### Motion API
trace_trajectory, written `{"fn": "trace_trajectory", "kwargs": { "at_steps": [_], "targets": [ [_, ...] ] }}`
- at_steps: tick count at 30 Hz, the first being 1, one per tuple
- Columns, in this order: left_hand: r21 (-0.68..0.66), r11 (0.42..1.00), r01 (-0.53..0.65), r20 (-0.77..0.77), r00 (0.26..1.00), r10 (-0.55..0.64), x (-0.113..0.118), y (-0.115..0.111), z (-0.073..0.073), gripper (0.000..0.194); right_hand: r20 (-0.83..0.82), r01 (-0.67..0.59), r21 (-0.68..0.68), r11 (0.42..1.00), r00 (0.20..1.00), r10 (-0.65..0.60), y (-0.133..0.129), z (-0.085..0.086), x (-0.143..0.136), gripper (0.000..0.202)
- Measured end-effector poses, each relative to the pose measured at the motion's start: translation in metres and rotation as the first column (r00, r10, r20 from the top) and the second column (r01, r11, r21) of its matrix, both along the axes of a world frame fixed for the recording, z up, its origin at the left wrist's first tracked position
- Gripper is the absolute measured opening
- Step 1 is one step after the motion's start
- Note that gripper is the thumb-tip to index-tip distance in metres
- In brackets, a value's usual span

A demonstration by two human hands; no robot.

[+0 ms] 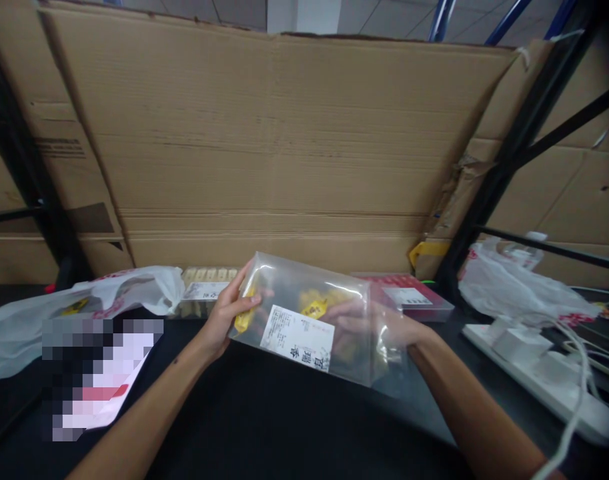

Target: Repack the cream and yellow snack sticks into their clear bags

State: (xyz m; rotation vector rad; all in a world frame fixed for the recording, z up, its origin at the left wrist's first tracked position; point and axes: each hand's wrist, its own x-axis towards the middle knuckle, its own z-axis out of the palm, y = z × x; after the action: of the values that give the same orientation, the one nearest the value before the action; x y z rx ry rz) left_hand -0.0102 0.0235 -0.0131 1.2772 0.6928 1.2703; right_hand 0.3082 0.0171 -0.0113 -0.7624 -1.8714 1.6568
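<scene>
A clear plastic box (351, 307) is held tilted above the dark table, its white printed label (299, 337) facing me upside down. My left hand (230, 310) grips its left end, thumb on the near side. Through the open right end reaches my right hand (367, 323), its fingers stretched out inside and blurred by the plastic. Near those fingertips is a small yellow wrapped packet (314, 309). Another yellow packet (244, 319) lies at the left end by my left thumb. More yellow shapes show dimly behind the plastic.
Behind stand a clear pack of pale pieces (211, 275) and a red labelled box (384, 287). White plastic bags (149, 287) lie left and right. A power strip (529, 373) with cables sits at right, a partly pixelated pink-white item (119, 380) at left. Cardboard (284, 133) walls the back.
</scene>
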Motion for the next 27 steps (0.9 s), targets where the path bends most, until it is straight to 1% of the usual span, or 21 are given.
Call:
{"fn": "trace_trajectory", "kwargs": {
  "at_steps": [3, 6, 8, 10, 11, 12, 13, 14, 15, 16, 17, 18, 19, 20, 21, 22, 23, 24, 26, 27],
  "targets": [
    [0.001, 0.999, 0.053, 0.013, 0.999, -0.053, 0.007, -0.005, 0.0, 0.084, 0.012, -0.098, -0.019, 0.995, 0.995, 0.098, -0.008, 0.006, -0.01, 0.057],
    [0.052, 0.988, 0.143, -0.045, 0.989, -0.141, 0.014, -0.008, -0.006, 0.084, -0.019, -0.167, -0.02, 0.986, 0.986, 0.167, -0.015, 0.007, -0.024, 0.068],
    [0.107, 0.973, 0.205, -0.095, 0.976, -0.195, 0.019, -0.01, -0.01, 0.086, -0.031, -0.218, -0.018, 0.976, 0.976, 0.218, -0.018, 0.005, -0.033, 0.07],
    [0.135, 0.965, 0.227, -0.113, 0.971, -0.212, 0.02, -0.011, -0.011, 0.092, -0.055, -0.232, -0.008, 0.973, 0.971, 0.231, -0.019, 0.003, -0.037, 0.066],
    [0.125, 0.968, 0.217, -0.106, 0.973, -0.204, 0.019, -0.011, -0.009, 0.097, -0.074, -0.2, 0.003, 0.98, 0.977, 0.2, -0.018, 0.002, -0.038, 0.062],
    [0.104, 0.976, 0.193, -0.087, 0.979, -0.185, 0.017, -0.011, -0.006, 0.101, -0.1, -0.131, 0.014, 0.991, 0.986, 0.132, -0.016, 0.001, -0.037, 0.057],
    [0.079, 0.985, 0.157, -0.06, 0.987, -0.152, 0.014, -0.009, -0.003, 0.104, -0.138, -0.022, 0.028, 0.999, 0.99, 0.026, -0.013, 0.001, -0.036, 0.05],
    [0.059, 0.993, 0.105, -0.025, 0.994, -0.103, 0.009, -0.006, 0.001, 0.106, -0.189, 0.126, 0.045, 0.991, 0.975, -0.115, -0.01, 0.0, -0.033, 0.042],
    [0.051, 0.998, 0.038, 0.019, 0.999, -0.039, 0.004, -0.002, 0.005, 0.106, -0.249, 0.307, 0.066, 0.95, 0.927, -0.282, -0.006, 0.0, -0.029, 0.034],
    [0.057, 0.997, -0.042, 0.063, 0.997, 0.039, -0.003, 0.002, 0.008, 0.103, -0.309, 0.501, 0.098, 0.86, 0.837, -0.452, -0.002, 0.0, -0.025, 0.027],
    [0.071, 0.989, -0.133, 0.109, 0.986, 0.124, -0.009, 0.008, 0.01, 0.099, -0.359, 0.678, 0.151, 0.719, 0.716, -0.599, 0.001, -0.001, -0.021, 0.021],
    [0.082, 0.972, -0.221, 0.154, 0.966, 0.207, -0.015, 0.014, 0.011, 0.095, -0.387, 0.802, 0.242, 0.546, 0.596, -0.704, 0.004, -0.001, -0.018, 0.017],
    [0.084, 0.949, -0.305, 0.196, 0.939, 0.284, -0.02, 0.019, 0.011, 0.09, -0.389, 0.846, 0.374, 0.38, 0.515, -0.764, 0.006, -0.002, -0.016, 0.013],
    [0.08, 0.923, -0.375, 0.231, 0.908, 0.349, -0.024, 0.025, 0.01, 0.086, -0.357, 0.807, 0.533, 0.252, 0.485, -0.798, 0.007, -0.004, -0.016, 0.013],
    [0.074, 0.901, -0.427, 0.253, 0.882, 0.397, -0.027, 0.029, 0.008, 0.084, -0.292, 0.701, 0.69, 0.179, 0.496, -0.818, 0.007, -0.005, -0.017, 0.015],
    [0.068, 0.882, -0.467, 0.265, 0.86, 0.435, -0.029, 0.033, 0.006, 0.083, -0.195, 0.555, 0.817, 0.159, 0.524, -0.829, 0.006, -0.007, -0.021, 0.019],
    [0.066, 0.868, -0.493, 0.269, 0.846, 0.46, -0.03, 0.035, 0.004, 0.084, -0.081, 0.397, 0.901, 0.173, 0.548, -0.833, 0.003, -0.009, -0.027, 0.022],
    [0.068, 0.858, -0.509, 0.266, 0.838, 0.476, -0.029, 0.036, 0.002, 0.086, 0.026, 0.253, 0.947, 0.198, 0.555, -0.832, 0.0, -0.012, -0.034, 0.025],
    [0.078, 0.85, -0.521, 0.252, 0.835, 0.489, -0.027, 0.036, -0.001, 0.089, 0.195, 0.028, 0.969, 0.246, 0.525, -0.828, -0.006, -0.017, -0.05, 0.029],
    [0.082, 0.851, -0.519, 0.244, 0.838, 0.488, -0.026, 0.036, -0.003, 0.09, 0.256, -0.05, 0.962, 0.269, 0.506, -0.824, -0.009, -0.02, -0.057, 0.029]
  ]
}}
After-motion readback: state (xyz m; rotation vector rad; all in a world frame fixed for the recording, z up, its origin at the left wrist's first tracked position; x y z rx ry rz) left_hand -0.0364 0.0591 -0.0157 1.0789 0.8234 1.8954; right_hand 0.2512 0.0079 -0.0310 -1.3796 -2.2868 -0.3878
